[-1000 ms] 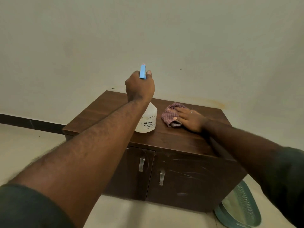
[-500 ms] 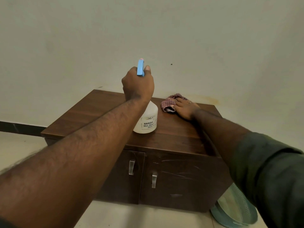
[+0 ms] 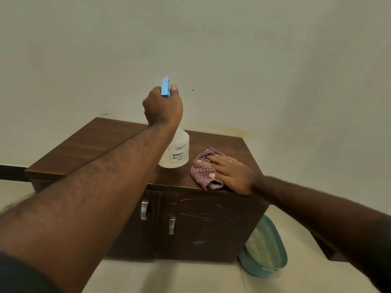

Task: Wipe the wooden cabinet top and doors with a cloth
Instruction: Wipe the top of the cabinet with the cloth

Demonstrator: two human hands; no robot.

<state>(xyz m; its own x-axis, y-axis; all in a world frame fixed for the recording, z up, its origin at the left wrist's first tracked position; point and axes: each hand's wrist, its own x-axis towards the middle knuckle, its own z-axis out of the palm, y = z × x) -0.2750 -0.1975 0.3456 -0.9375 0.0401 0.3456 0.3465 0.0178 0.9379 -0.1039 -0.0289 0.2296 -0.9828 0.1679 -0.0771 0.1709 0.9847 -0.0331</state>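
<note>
– How far along was the job?

– Early, I judged. My right hand (image 3: 230, 174) lay flat, fingers spread, pressing the checked cloth (image 3: 204, 169) on the cabinet top (image 3: 95, 142) near its front right edge. The 2 doors (image 3: 207, 227) below showed smears, so they were not yet wiped.

– And the left?

– My left hand (image 3: 163, 106) was wrapped around the blue head of the spray bottle (image 3: 177, 151).

– Any label?

– "BANGA" and "Max Reta"; the rest was hidden.
</note>
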